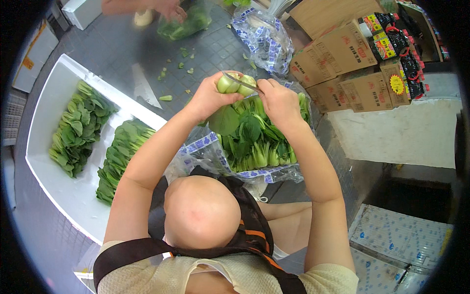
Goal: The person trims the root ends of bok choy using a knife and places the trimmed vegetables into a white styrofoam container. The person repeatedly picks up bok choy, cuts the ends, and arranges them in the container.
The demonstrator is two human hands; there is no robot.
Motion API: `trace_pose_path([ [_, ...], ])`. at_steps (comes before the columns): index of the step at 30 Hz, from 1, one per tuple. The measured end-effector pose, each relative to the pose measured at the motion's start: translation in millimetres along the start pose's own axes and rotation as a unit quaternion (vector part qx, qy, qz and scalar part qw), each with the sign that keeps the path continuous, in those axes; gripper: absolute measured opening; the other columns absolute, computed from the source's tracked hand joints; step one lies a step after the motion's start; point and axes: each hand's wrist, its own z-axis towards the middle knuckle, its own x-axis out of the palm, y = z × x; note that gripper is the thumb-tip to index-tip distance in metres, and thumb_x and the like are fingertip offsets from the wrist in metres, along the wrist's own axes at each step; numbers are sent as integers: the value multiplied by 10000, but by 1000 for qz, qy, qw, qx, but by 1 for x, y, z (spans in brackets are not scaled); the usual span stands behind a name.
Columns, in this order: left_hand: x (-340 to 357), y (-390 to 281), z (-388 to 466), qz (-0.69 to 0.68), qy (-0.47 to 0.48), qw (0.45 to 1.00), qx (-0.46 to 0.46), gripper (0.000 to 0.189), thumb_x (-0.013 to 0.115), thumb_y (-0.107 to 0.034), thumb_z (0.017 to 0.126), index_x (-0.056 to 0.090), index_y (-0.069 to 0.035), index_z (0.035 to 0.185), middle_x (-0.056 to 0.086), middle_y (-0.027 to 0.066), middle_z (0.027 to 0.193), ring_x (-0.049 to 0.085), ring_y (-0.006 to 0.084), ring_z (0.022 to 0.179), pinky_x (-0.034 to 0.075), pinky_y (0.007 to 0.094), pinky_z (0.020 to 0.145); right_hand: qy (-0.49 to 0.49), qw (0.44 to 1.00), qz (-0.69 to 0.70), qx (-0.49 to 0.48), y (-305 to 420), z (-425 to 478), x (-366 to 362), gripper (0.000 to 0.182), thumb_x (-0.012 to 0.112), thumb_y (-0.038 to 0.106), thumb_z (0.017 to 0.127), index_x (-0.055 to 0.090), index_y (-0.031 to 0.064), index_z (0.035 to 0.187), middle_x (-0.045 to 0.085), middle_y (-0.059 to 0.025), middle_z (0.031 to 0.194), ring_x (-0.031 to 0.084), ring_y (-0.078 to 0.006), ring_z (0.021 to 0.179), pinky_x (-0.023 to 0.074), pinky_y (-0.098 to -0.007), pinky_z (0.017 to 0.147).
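My left hand [211,96] is closed around the stems of bok choy [228,85], with the pale bases side by side and a broad leaf hanging below. My right hand [279,103] grips a small curved knife [244,83], its blade lying across the bases. Beneath both hands, a plastic-lined container holds more bok choy [264,150]. To the left, a white foam box [47,121] contains two rows of leafy bok choy [79,125].
Leaf scraps [166,98] lie on the tiled floor. Beyond, another person's hand [172,10] touches a bag of greens [185,25]. A crumpled plastic bag [262,40], cardboard cartons [334,51] and dark sauce bottles [398,42] stand at the upper right.
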Motion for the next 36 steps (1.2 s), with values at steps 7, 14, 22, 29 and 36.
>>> trace_pose_path([
  [7,-1,-3,0,-1,-21,999,-28,456,700,10,722,543,-30,1149,628,35,1033,578,102,899,472,272,824,-13,998,-63,-11,-12,8,3,131,574,76,764,505,90,874,567,-86,748,612,-275,663,499,-381,553],
  [14,-2,-4,1,-59,-50,995,-56,444,717,-16,704,564,-29,1120,630,25,991,592,114,873,476,273,809,11,999,-52,10,-18,19,4,138,541,61,799,544,85,935,607,-118,802,611,-335,709,492,-429,599],
  [22,-4,-5,2,2,-122,992,36,433,729,-45,705,580,-41,1111,620,18,1004,568,94,894,462,261,819,2,989,-32,143,-10,26,1,117,531,166,863,520,59,909,620,-146,843,612,-335,777,491,-431,663],
  [29,-5,-5,3,58,-114,991,45,403,712,-30,718,591,-37,1102,611,2,1020,546,79,899,456,255,817,-8,997,-46,-57,10,34,-8,160,611,85,765,484,79,860,575,-93,760,612,-281,680,498,-378,557],
  [36,-5,-5,6,58,-106,989,80,403,717,-23,712,596,-34,1096,622,-5,1000,551,75,886,463,251,805,22,989,-129,-75,11,46,-19,158,596,84,763,479,81,870,567,-78,742,617,-264,647,500,-363,533],
])
